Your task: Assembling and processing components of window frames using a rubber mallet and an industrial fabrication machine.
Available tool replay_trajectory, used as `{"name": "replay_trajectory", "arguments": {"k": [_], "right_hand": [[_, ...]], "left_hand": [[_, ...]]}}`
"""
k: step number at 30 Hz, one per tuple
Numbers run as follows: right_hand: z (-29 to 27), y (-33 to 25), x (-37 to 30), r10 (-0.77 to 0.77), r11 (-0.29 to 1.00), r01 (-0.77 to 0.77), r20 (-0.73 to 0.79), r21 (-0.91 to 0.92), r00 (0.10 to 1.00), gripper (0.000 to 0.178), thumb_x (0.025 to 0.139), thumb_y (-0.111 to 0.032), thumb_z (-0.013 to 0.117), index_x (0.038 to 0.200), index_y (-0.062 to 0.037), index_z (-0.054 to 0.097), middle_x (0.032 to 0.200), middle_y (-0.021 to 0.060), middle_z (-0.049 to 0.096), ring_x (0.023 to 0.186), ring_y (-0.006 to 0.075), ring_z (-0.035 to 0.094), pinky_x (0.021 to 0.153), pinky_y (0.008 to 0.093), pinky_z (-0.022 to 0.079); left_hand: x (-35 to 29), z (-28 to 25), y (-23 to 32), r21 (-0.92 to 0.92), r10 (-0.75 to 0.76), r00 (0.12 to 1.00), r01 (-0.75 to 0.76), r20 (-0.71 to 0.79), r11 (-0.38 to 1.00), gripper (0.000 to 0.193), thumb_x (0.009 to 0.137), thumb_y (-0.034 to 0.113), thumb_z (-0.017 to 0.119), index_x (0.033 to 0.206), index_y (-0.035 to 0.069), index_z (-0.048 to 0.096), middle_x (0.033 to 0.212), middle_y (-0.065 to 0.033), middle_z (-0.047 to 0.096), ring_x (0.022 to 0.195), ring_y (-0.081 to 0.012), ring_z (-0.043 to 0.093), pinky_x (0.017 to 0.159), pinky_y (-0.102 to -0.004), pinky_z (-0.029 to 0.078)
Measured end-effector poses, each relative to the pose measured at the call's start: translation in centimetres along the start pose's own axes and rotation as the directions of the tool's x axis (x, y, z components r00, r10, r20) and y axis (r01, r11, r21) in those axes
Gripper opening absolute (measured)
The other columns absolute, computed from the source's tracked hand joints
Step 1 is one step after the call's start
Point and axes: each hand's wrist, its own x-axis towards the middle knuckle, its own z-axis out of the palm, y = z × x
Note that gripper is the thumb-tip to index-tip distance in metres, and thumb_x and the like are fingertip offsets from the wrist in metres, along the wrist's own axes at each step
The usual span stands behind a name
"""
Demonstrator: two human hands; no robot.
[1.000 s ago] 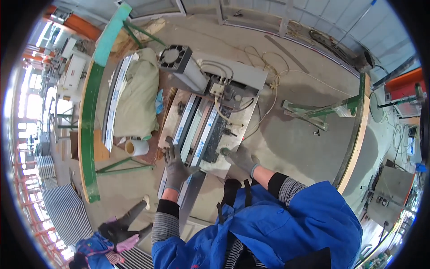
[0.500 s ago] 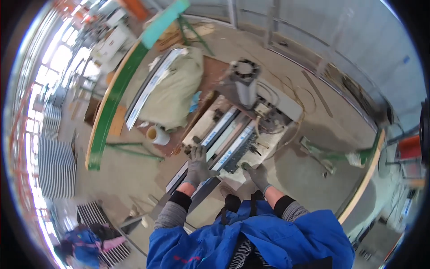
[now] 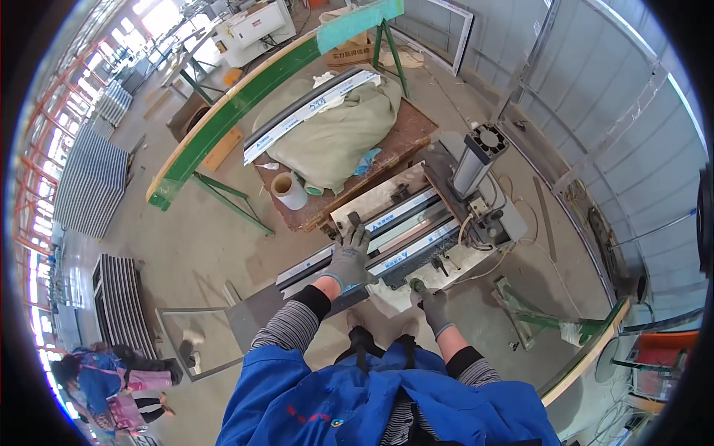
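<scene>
My left hand, in a grey work glove, lies with outstretched fingers on long film-covered profiles. They rest side by side in a machine bed, and the near profile carries white and blue film. Beside the fingertips stands a small dark clamp block. My right hand, also gloved, is at the near edge of the machine's pale base plate. Its fingers are drawn together at a small dark greenish tip; what they hold, if anything, is hidden. An upright metal cylinder with a square cap rises at the machine's far end.
Behind the machine, a brown table bears a cloth-covered bundle, another profile and a cardboard tube. A green curved rail stands left. Cables trail on the floor at right. Another person is far left.
My view has shifted, so the machine and table appear farther right. The left hand stays on the profiles and the right hand at the base plate's near edge.
</scene>
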Motion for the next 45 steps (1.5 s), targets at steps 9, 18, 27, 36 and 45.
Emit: {"name": "replay_trajectory", "arguments": {"k": [9, 18, 27, 36, 45], "right_hand": [[-0.6, -0.3, -1.5, -0.097, 0.994, 0.094, 0.074, 0.052, 0.992, 0.052, 0.090, -0.037, 0.089, 0.107, 0.0069, 0.068, 0.094, 0.0126, 0.071, 0.074, 0.0167, 0.070, 0.058, 0.0311, 0.058], [-6.4, -4.8, -3.4, 0.147, 0.989, -0.128, 0.471, -0.072, 0.870, 0.032, 0.098, -0.024, 0.080, 0.109, 0.0050, 0.076, 0.091, 0.0078, 0.075, 0.075, 0.0146, 0.073, 0.067, 0.0291, 0.060], [-13.2, -23.1, -1.0, -0.556, 0.816, 0.551, -0.023, 0.175, 0.831, 0.031, 0.102, -0.011, 0.073, 0.129, 0.0040, 0.073, 0.089, 0.0029, 0.075, 0.074, 0.0069, 0.066, 0.064, 0.0271, 0.055], [-14.3, -29.4, 0.2, -0.563, 0.789, 0.582, -0.147, 0.196, 0.813, 0.031, 0.105, -0.006, 0.068, 0.135, 0.0024, 0.070, 0.092, 0.0062, 0.075, 0.072, 0.0092, 0.066, 0.067, 0.0251, 0.054], [-15.0, -29.7, 0.7, -0.625, 0.775, 0.622, -0.010, 0.112, 0.781, 0.033, 0.103, -0.004, 0.068, 0.135, 0.0053, 0.070, 0.093, 0.0049, 0.076, 0.076, 0.0070, 0.066, 0.070, 0.0249, 0.055]], "left_hand": [[0.1, 0.5, -0.1, 0.036, -0.032, 0.999, 0.032, 0.014, 0.999, 0.142, 0.063, 0.059, 0.097, 0.172, 0.002, 0.025, 0.179, -0.0230, 0.022, 0.168, -0.0421, 0.015, 0.133, -0.0615, 0.020], [0.5, 0.9, -1.0, 0.045, -0.012, 1.000, 0.011, 0.005, 0.999, 0.146, 0.061, 0.059, 0.096, 0.168, -0.008, 0.024, 0.176, -0.0339, 0.020, 0.165, -0.0510, 0.016, 0.134, -0.0574, 0.017], [1.4, 2.0, -1.3, 0.054, 0.079, 0.996, -0.077, -0.038, 0.996, 0.147, 0.058, 0.058, 0.098, 0.166, -0.012, 0.026, 0.173, -0.0364, 0.024, 0.163, -0.0537, 0.019, 0.134, -0.0567, 0.020], [1.1, 1.8, -1.2, 0.082, 0.051, 0.999, -0.050, -0.008, 0.995, 0.151, 0.059, 0.056, 0.100, 0.169, -0.008, 0.018, 0.175, -0.0351, 0.019, 0.162, -0.0535, 0.019, 0.133, -0.0571, 0.023], [1.3, 1.4, -0.8, 0.071, 0.043, 0.999, -0.042, -0.017, 0.997, 0.153, 0.056, 0.055, 0.103, 0.169, -0.005, 0.019, 0.174, -0.0341, 0.022, 0.163, -0.0499, 0.021, 0.133, -0.0562, 0.023]]}}
